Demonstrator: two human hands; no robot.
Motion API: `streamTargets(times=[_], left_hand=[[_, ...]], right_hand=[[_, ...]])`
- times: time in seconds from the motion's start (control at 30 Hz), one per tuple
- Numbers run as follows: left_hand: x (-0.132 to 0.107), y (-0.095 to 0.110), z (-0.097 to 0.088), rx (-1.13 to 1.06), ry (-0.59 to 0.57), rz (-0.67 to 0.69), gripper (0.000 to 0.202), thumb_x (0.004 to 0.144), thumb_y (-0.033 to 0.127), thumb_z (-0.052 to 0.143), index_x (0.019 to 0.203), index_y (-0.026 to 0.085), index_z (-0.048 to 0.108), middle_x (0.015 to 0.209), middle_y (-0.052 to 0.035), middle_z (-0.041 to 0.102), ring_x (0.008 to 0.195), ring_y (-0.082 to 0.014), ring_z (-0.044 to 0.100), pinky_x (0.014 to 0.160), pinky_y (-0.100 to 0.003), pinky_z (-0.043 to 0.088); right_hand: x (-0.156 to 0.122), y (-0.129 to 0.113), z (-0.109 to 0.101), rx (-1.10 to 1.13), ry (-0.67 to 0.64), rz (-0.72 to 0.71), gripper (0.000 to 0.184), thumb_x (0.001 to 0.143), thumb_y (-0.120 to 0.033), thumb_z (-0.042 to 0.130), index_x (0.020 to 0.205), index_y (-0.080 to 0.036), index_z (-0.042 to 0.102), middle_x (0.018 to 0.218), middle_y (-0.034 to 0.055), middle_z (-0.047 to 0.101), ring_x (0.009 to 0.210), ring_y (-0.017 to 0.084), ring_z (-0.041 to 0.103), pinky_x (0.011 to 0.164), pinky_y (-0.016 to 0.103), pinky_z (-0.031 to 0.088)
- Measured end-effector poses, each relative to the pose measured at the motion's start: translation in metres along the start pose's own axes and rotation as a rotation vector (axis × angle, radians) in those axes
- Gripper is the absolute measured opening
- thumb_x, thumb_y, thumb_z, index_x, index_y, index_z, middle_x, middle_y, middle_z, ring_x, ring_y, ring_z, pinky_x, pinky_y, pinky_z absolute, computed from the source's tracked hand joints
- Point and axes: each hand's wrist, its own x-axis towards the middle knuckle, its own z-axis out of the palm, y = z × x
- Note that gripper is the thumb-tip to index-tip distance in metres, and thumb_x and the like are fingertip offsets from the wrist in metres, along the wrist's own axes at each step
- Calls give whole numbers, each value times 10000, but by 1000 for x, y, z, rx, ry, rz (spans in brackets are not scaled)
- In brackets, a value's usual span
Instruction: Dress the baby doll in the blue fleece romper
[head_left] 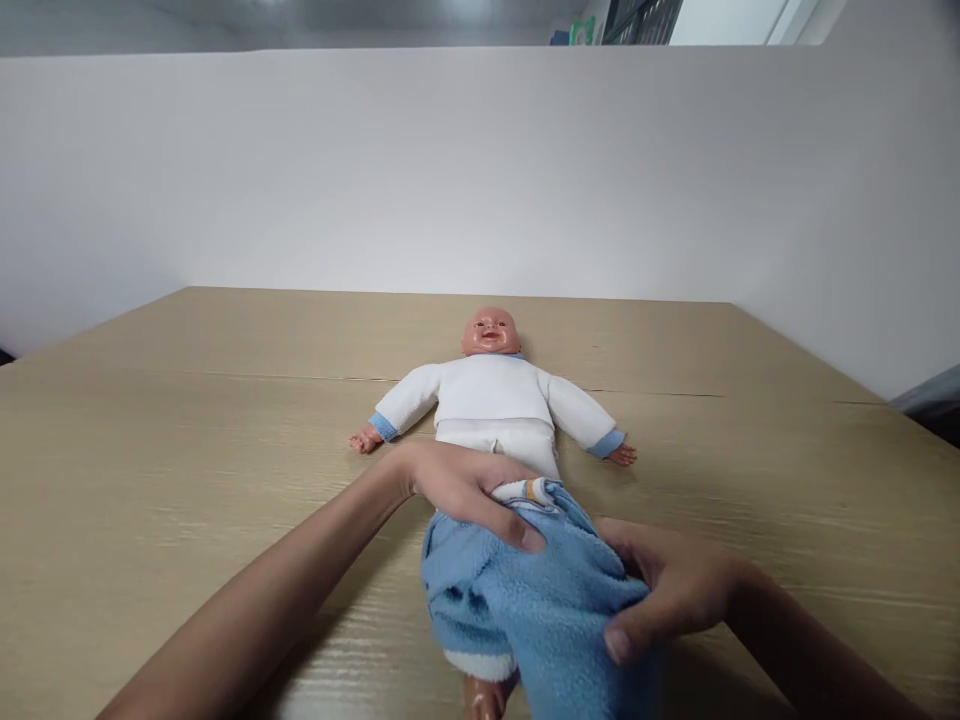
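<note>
A baby doll (495,388) lies on its back on the table, head away from me, arms spread. It wears a white top with blue cuffs. Blue fleece pants (555,590) with white trim cover its lower legs, and one brown foot (487,697) sticks out of the left leg opening. My left hand (480,495) grips the waistband, its thumb on the outside and its fingers hidden behind the cloth. With the thumb in front, my right hand (667,580) pinches the right side of the pants. The doll's other foot is hidden.
The light wooden table (187,440) has thin seams across it. A white partition wall (450,170) stands along its far edge and sides. Something dark (934,405) sits beyond the right edge.
</note>
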Motion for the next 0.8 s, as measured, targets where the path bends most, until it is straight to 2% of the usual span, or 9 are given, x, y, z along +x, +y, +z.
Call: streamTargets(times=[0.07, 0.17, 0.27, 0.37, 0.43, 0.5, 0.6, 0.7, 0.8], left_hand=[[1, 0, 1, -33, -64, -39, 365, 830, 380, 906, 1117, 181, 799, 1090, -55, 821, 1043, -282, 778, 981, -344, 651], [-1, 0, 0, -68, -143, -64, 539, 692, 368, 1010, 1155, 178, 810, 1133, -70, 831, 1102, -318, 777, 980, -362, 667], [-3, -1, -3, -76, -103, -46, 557, 707, 361, 1004, 1197, 185, 806, 1192, -72, 824, 1179, -320, 758, 1059, -375, 632], [-7, -1, -6, -28, -44, -20, 370, 797, 362, 940, 1106, 193, 828, 1102, -50, 833, 1171, -305, 756, 1106, -359, 594], [-10, -1, -9, -6, -31, -9, 307, 832, 344, 907, 1086, 192, 826, 1103, -41, 827, 1165, -286, 748, 1106, -324, 577], [-12, -4, -11, -34, -10, 0, 318, 823, 324, 911, 1095, 191, 814, 1115, -29, 815, 1120, -257, 746, 1045, -277, 590], [-13, -10, -12, -100, 8, -13, 406, 787, 319, 933, 1145, 189, 792, 1080, -23, 807, 1048, -252, 755, 970, -276, 621], [-9, -12, -10, -131, -103, -26, 512, 699, 329, 993, 1147, 170, 803, 1099, -58, 819, 1104, -315, 766, 1032, -345, 624], [-4, -9, -5, -146, -193, 6, 552, 635, 324, 1036, 1119, 163, 826, 1089, -76, 833, 1177, -345, 764, 1103, -372, 596]], right_hand=[[2, -1, 2, -9, 53, -109, 462, 801, -571, 926, 1004, -179, 790, 899, 6, 654, 794, 144, 580, 710, 230, 506], [8, 0, 7, 57, 268, -210, 510, 908, -652, 809, 1218, -246, 788, 1000, 29, 700, 891, 183, 630, 792, 275, 538], [12, 2, 10, 111, 382, -194, 559, 974, -664, 730, 1389, -289, 724, 1108, 36, 728, 1004, 199, 662, 886, 293, 549], [10, -2, 10, 90, 167, -120, 594, 893, -634, 841, 1334, -246, 755, 1116, 26, 737, 1018, 186, 665, 930, 276, 536], [5, -3, 9, 99, -36, -40, 642, 704, -569, 1001, 1177, -183, 804, 1011, 10, 734, 893, 160, 656, 842, 245, 538], [2, 0, 6, 125, -110, 3, 621, 561, -507, 1074, 998, -152, 811, 877, -11, 707, 762, 128, 612, 723, 217, 518], [2, 10, 3, 176, 38, -107, 519, 611, -522, 1049, 911, -182, 796, 814, -18, 685, 739, 130, 603, 705, 221, 523], [11, 17, 5, 333, 238, -279, 482, 751, -565, 965, 1069, -240, 804, 914, 9, 741, 832, 162, 674, 806, 256, 557], [20, 18, 9, 383, 345, -328, 482, 882, -616, 836, 1192, -250, 785, 971, 51, 771, 861, 185, 713, 822, 281, 568]])
